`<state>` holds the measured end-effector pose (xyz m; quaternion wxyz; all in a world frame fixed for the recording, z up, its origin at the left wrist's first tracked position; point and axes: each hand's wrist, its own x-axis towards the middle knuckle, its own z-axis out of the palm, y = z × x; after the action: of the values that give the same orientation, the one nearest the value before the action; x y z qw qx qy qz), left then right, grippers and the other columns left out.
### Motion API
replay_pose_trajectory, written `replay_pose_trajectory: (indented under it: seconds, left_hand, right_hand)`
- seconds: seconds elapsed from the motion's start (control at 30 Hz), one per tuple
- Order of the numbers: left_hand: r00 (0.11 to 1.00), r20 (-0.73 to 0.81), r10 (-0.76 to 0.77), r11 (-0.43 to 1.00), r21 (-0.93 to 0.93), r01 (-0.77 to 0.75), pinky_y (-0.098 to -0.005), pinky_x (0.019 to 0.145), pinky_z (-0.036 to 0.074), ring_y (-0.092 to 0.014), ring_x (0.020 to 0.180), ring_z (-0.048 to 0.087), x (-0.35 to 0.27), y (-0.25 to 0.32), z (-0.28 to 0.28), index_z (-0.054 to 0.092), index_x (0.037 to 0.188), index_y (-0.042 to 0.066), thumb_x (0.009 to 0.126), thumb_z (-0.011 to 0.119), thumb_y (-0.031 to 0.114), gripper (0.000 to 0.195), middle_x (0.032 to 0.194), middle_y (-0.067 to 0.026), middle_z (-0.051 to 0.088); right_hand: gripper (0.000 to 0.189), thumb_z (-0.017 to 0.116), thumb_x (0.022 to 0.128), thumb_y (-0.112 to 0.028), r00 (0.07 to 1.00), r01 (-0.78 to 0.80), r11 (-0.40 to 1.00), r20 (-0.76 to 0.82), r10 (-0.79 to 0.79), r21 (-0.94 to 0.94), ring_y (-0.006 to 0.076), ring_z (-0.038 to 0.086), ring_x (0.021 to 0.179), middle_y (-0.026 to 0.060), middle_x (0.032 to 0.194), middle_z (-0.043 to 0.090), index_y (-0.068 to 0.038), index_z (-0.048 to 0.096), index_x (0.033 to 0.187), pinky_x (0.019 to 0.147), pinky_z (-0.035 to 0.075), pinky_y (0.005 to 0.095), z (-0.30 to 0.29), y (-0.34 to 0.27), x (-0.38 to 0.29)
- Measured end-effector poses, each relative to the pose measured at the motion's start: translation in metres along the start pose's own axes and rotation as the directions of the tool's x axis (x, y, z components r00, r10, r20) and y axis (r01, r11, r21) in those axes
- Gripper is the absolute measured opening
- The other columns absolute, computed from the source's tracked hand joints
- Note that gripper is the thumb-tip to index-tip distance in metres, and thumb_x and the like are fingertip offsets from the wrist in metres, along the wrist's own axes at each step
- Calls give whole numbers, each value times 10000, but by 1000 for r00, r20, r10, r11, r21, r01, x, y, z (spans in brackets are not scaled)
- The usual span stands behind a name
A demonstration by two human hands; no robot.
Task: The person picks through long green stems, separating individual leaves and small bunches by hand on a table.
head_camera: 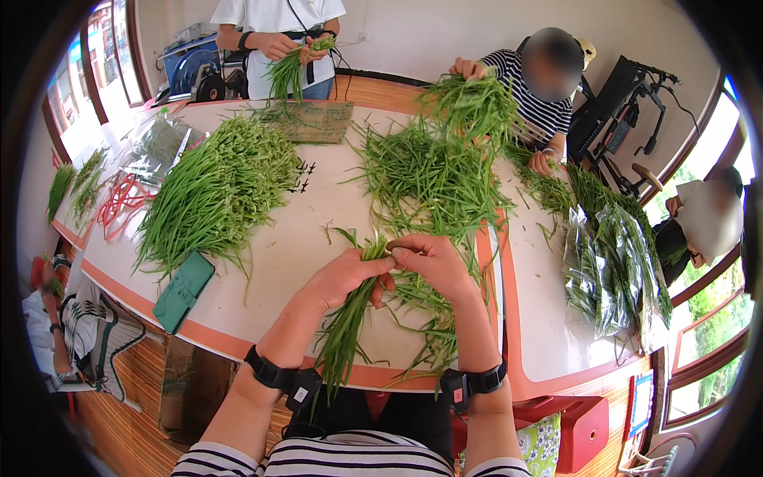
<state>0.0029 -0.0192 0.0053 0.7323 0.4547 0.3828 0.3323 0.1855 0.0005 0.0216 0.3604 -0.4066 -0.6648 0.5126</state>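
Observation:
My left hand [349,274] is closed around a bunch of green garlic chives [351,322], its long leaves hanging toward me over the table's front edge. The pale cut ends poke up above the thumb. Against those ends my right hand [435,262] brings thumb and forefinger together, touching the left thumb. Whether a stalk sits between these fingertips is hidden. Beyond my hands spreads a loose, tangled heap of chives [429,173], with stray leaves running down beside my right wrist. To the left lies a large pile of neatly aligned chives [220,185].
A green phone case [183,292] lies at the left front edge. Red ties [122,206] and clear plastic bags [158,146] are farther left. Bagged chives [614,268] rest on the right table [536,352]. People across the table [286,53] and at back right [524,101] handle chives.

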Motion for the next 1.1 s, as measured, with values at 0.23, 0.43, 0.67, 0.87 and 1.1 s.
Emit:
replay_pose_trajectory:
  seconds: [0.23, 0.43, 0.67, 0.87, 1.1]
  left_hand:
    - [999, 27, 36, 999, -38, -35, -278, 550, 466, -149, 549, 548, 0, 3, 1, 591, 958, -19, 863, 559, 245, 282, 692, -67, 572]
    - [994, -92, 63, 974, -212, -82, -284, 555, 451, -128, 580, 505, 2, 0, -7, 559, 1001, -17, 870, 548, 208, 260, 624, -3, 481]
    - [986, -141, 93, 962, -242, -126, -286, 561, 431, -98, 558, 454, 4, 2, -6, 533, 1029, -5, 859, 558, 198, 265, 605, 20, 447]
    - [985, -145, 91, 966, -226, -123, -280, 552, 417, -94, 545, 440, 1, 3, -5, 540, 1021, -1, 855, 565, 202, 263, 602, 24, 441]
    - [984, -150, 92, 974, -194, -120, -273, 544, 410, -96, 535, 440, 1, 5, 1, 549, 1020, 21, 855, 566, 202, 244, 599, 27, 436]
  right_hand:
    - [257, 563, 858, -159, 998, 62, 990, -32, -58, 126, 93, 580, 711, 30, 773, 613, 52, 610, 995, 628, 458, 246, 7, 6, 9]
    - [252, 595, 788, -216, 948, -110, 865, -313, -57, -489, 243, 605, 686, 138, 837, 639, 7, 639, 896, 641, 472, 316, -19, 20, 9]
    - [227, 595, 731, -220, 957, -73, 472, -195, -215, -879, 326, 594, 698, 152, 744, 628, 2, 616, 773, 663, 476, 403, -15, 60, 7]
    - [241, 591, 763, -192, 961, -137, 891, -275, 14, -433, 257, 605, 691, 125, 746, 631, -8, 619, 916, 669, 477, 334, -35, 41, 5]
    - [313, 495, 855, -134, 991, -91, 912, -56, 124, 400, 153, 611, 832, 71, 869, 633, 6, 542, 1131, 709, 462, 252, -37, 20, -1]
